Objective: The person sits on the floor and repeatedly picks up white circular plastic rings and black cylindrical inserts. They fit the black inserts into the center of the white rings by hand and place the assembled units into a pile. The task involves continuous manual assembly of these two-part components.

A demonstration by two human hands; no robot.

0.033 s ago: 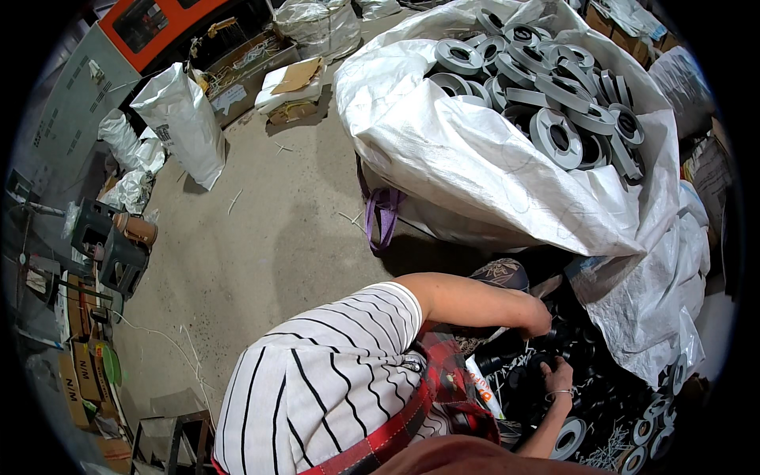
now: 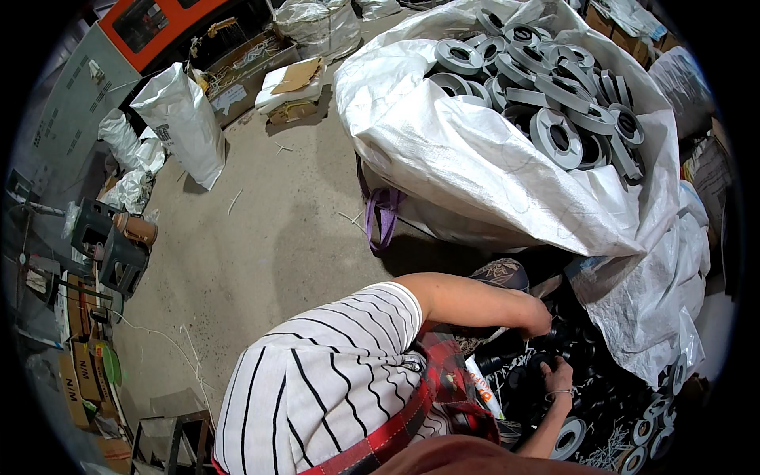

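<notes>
My left hand (image 2: 537, 319) reaches down over a pile of black plastic parts (image 2: 584, 336), its fingers curled downward. What they grip is hidden beneath the hand. Closer to me, my right hand (image 2: 558, 378), with a bracelet at the wrist, is bent round a dark, round black part (image 2: 526, 375); dark on dark, its outline is hard to make out. Beside my right forearm lies a grey ring-shaped reel part (image 2: 569, 438). A white printed bag or sheet (image 2: 484, 386) lies between my lap and the pile.
Ahead stands a large white woven sack (image 2: 475, 166) heaped with grey reel parts (image 2: 556, 138), a purple strap (image 2: 383, 218) at its side. Thin grey sprues (image 2: 608, 450) lie at lower right. A white upright sack (image 2: 184, 127) and a dark plastic stool (image 2: 119, 249) stand to the left.
</notes>
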